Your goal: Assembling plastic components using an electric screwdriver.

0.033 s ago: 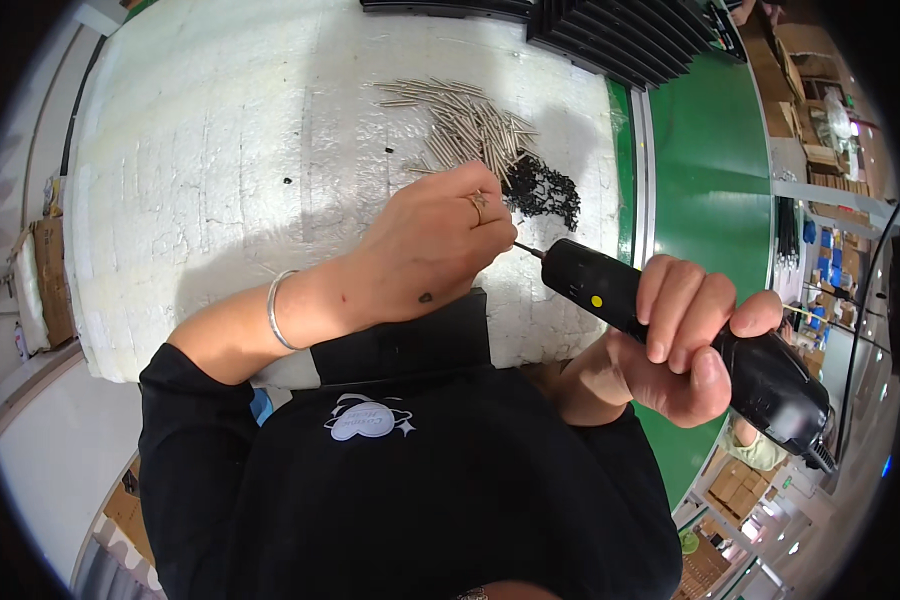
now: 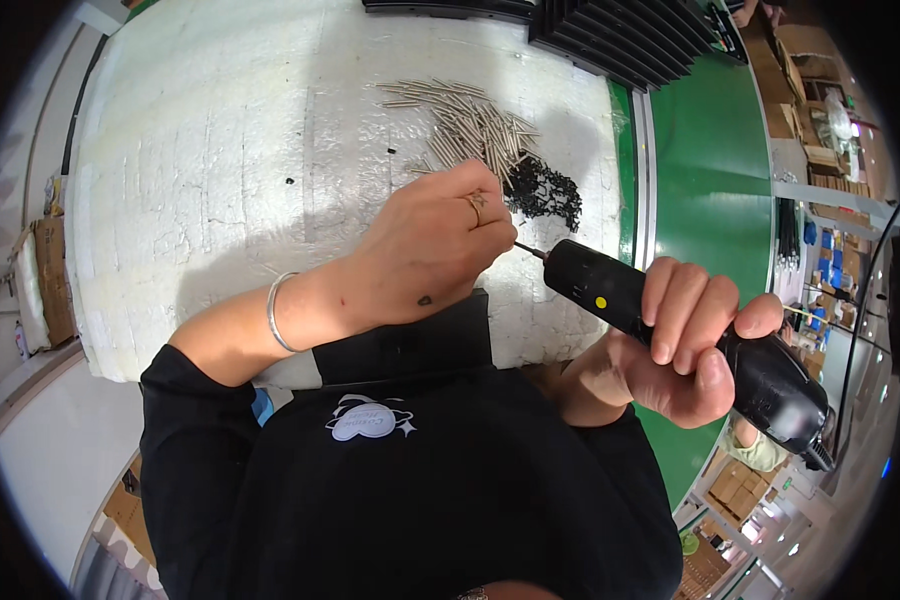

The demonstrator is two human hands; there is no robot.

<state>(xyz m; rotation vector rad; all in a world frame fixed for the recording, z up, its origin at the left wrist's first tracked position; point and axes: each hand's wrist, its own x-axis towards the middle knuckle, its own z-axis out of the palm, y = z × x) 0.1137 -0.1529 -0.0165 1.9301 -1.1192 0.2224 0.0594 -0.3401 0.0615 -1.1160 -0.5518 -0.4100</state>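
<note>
My right hand is wrapped around a black electric screwdriver with a yellow dot on its side. Its thin bit points left and reaches the fingertips of my left hand. Those fingers are pinched together, and whatever they hold is hidden behind them. Just beyond my left hand lies a heap of slim metal rods. A pile of small black parts, apparently screws, sits to the right of the rods. Under my left wrist a flat black panel lies at the near edge of the foam-covered table.
Stacked black finned parts stand at the far right of the foam, beside another long black piece. A green surface runs along the right. Cardboard boxes and a cable are further right.
</note>
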